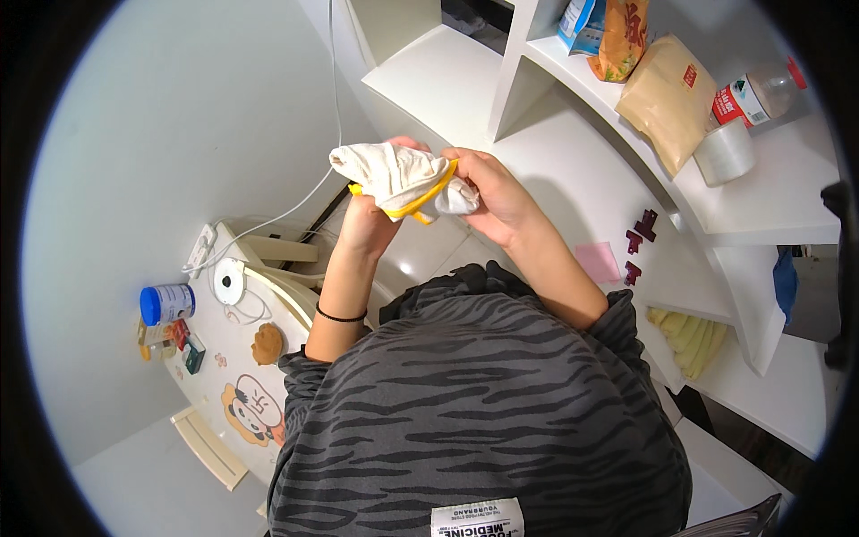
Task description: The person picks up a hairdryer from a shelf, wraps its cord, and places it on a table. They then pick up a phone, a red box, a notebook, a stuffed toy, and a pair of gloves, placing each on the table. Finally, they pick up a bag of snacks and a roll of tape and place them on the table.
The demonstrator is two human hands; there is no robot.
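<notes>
A folded bundle of off-white cloth (396, 173) with bright yellow edging hangs in the air in front of me. My left hand (373, 227) grips it from below and behind, with most of those fingers hidden by the fabric. On the other side, my right hand (496, 191) pinches the bundle near its yellow band, the thumb lying on top. Whitish fabric bulges out beneath the right palm. The folds do not settle what kind of article the cloth is. Closest to my right forearm, a pink square (597, 262) lies on the white desk surface (570, 194).
Dark red clips (633, 241) lie right of the pink square. White shelves (758, 208) hold a tan package (668, 101), a plastic bottle (758, 94) and a plastic wrap roll (726, 153). At left, a table (221, 396) bears a blue-lidded tub (168, 304). A white cable (295, 205) runs beside my left hand.
</notes>
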